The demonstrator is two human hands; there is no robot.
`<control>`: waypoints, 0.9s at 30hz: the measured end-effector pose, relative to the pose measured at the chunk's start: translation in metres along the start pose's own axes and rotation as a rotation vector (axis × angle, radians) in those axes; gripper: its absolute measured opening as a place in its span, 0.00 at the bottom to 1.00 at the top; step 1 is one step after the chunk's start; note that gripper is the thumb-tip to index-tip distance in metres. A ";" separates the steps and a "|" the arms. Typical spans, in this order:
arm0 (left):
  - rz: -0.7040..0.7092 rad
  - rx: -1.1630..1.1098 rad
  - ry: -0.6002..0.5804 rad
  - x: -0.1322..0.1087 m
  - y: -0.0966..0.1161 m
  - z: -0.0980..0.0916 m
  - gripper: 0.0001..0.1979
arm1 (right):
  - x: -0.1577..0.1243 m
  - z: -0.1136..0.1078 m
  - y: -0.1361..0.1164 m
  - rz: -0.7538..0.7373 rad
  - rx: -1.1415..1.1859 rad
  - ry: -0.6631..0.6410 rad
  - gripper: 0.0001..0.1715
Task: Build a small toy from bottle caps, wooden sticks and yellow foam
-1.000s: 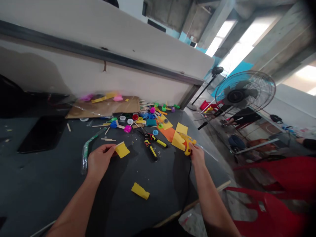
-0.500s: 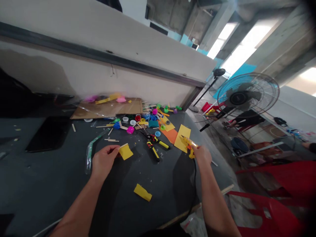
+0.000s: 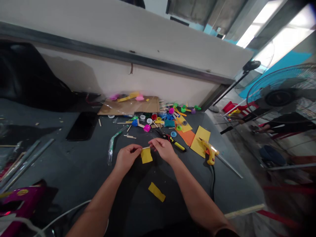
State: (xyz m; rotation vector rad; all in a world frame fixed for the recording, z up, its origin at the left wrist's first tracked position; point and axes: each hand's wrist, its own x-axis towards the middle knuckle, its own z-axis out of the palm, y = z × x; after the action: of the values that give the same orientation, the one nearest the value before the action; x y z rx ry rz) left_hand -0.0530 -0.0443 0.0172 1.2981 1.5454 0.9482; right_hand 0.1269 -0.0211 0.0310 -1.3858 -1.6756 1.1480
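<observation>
Between the fingertips of my left hand (image 3: 127, 158) is a small yellow piece of paper (image 3: 146, 156), with a thin pale stick along its top edge. My right hand (image 3: 163, 149) is just beside the paper's right edge, its fingers bent and slightly apart; whether they touch the paper I cannot tell. A second yellow paper strip (image 3: 157, 192) lies on the dark table below the hands. To the right, a yellow hot glue gun (image 3: 211, 154) with a glue stick in its back rests partly over a yellow sheet (image 3: 201, 136).
Black-and-yellow pliers (image 3: 178, 144) lie behind my right hand. Bottle caps, sticks and a cardboard sheet (image 3: 128, 107) crowd the back by the partition. A phone (image 3: 82, 126) and a bent plastic tube (image 3: 111, 146) lie left. A magenta tool (image 3: 23, 205) sits front left; a fan (image 3: 278, 97) stands right.
My right hand has let go of the glue gun, now lying on the table, and moved left to the yellow paper. My left hand keeps its pinch. The view has swung left.
</observation>
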 end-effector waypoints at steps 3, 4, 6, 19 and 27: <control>-0.001 -0.006 -0.032 -0.001 0.002 0.003 0.09 | -0.001 -0.002 0.007 0.026 -0.060 -0.018 0.18; -0.002 -0.006 -0.042 -0.001 0.001 0.004 0.09 | -0.002 -0.002 0.008 0.033 -0.074 -0.025 0.18; -0.005 -0.005 -0.056 -0.001 0.001 0.006 0.09 | -0.001 -0.003 0.008 0.066 -0.077 -0.054 0.19; 0.049 0.079 -0.089 -0.005 0.006 0.006 0.09 | -0.001 -0.004 0.014 0.159 -0.009 -0.180 0.12; 0.076 0.106 -0.142 -0.004 -0.002 0.006 0.09 | -0.001 -0.004 0.016 0.213 0.099 -0.228 0.08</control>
State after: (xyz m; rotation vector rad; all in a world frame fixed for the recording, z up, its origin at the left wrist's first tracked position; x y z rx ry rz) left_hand -0.0478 -0.0484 0.0142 1.4754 1.4617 0.8115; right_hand 0.1364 -0.0202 0.0179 -1.4407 -1.6268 1.5390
